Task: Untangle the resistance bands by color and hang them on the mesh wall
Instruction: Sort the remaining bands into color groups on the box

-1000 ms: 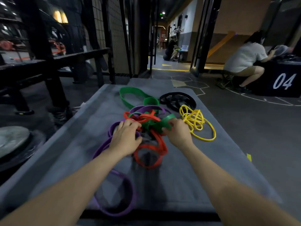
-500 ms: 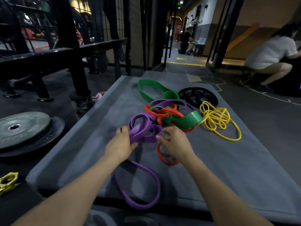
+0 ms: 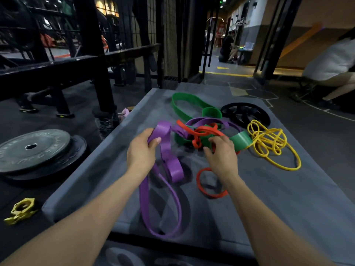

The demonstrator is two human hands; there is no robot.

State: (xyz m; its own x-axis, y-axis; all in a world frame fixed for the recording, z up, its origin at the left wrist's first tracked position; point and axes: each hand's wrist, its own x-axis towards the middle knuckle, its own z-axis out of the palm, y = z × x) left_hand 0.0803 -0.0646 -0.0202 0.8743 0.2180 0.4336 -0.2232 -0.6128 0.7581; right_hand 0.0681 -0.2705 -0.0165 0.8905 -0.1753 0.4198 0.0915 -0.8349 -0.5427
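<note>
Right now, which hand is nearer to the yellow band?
Right. The right hand sits at the tangle just left of the yellow band, not touching it. The left hand is farther left, gripping the purple band.

My left hand (image 3: 141,153) grips a wide purple rubber resistance band (image 3: 167,150), lifting a fold of it off the grey padded worktop (image 3: 269,208); the rest of that band trails toward me in a long loop. My right hand (image 3: 222,156) hovers with curled fingers over the knot, and I cannot tell whether it pinches anything. In the knot a narrow orange band (image 3: 201,132) winds through a broad green band (image 3: 184,104). A thin yellow band (image 3: 269,143) lies coiled to the right, a black band (image 3: 245,114) behind it. On the floor to the left sit a black weight plate (image 3: 32,148) and a yellow collar (image 3: 21,210).
</note>
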